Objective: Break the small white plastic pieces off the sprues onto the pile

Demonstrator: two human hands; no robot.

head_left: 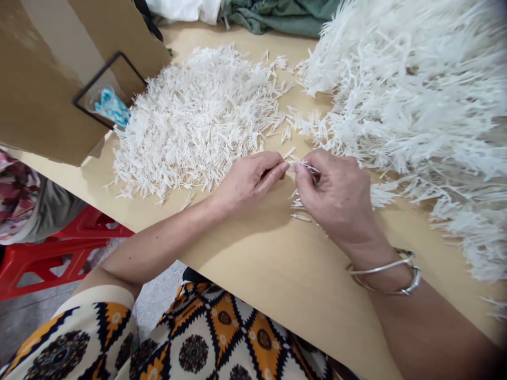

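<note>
Both hands meet over the tan table (pixel 253 264), between two heaps of white plastic pieces. My left hand (pixel 257 177) is closed, thumb against the fingers, at one end of a small white sprig (pixel 295 159). Pinched between thumb and forefinger of my right hand (pixel 332 187) is the sprig's other end, with thin white strands. Beyond my left hand lies a broad pile of short white pieces (pixel 198 116). Longer white fronds (pixel 415 95) form a larger heap on the right. A few loose bits (pixel 301 217) rest under my right hand.
A cardboard box (pixel 47 79) stands at the back left, beside a black wire frame (pixel 75 100) and a clear cup with blue-and-white contents (pixel 113 107). Green cloth (pixel 273 16) and white cloth (pixel 186 9) lie at the far edge. Red stools (pixel 47 258) and part of a person (pixel 39 200) are at left.
</note>
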